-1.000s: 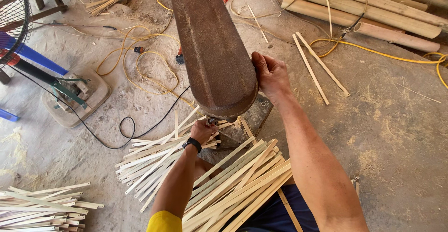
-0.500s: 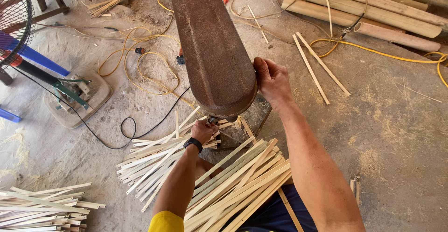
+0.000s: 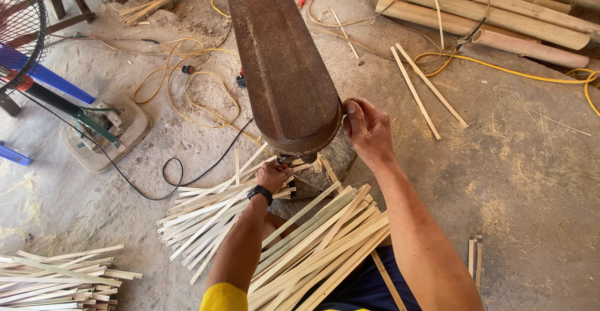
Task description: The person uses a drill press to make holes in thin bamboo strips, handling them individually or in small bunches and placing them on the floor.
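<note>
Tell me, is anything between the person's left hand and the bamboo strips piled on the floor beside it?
Nothing visible. The left hand is low under the rusty machine housing, right at the pile of bamboo strips. The right hand rests on the housing's edge.

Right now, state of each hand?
Left hand: closed low under the rusty machine housing, beside the bamboo strips; whether it holds one cannot be told.
Right hand: gripping the housing's edge.

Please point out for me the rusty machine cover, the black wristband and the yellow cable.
rusty machine cover [image 3: 281,67], head view, middle of its top face.
black wristband [image 3: 259,193], head view, band on left wrist.
yellow cable [image 3: 500,64], head view, stretch near the poles.
</note>
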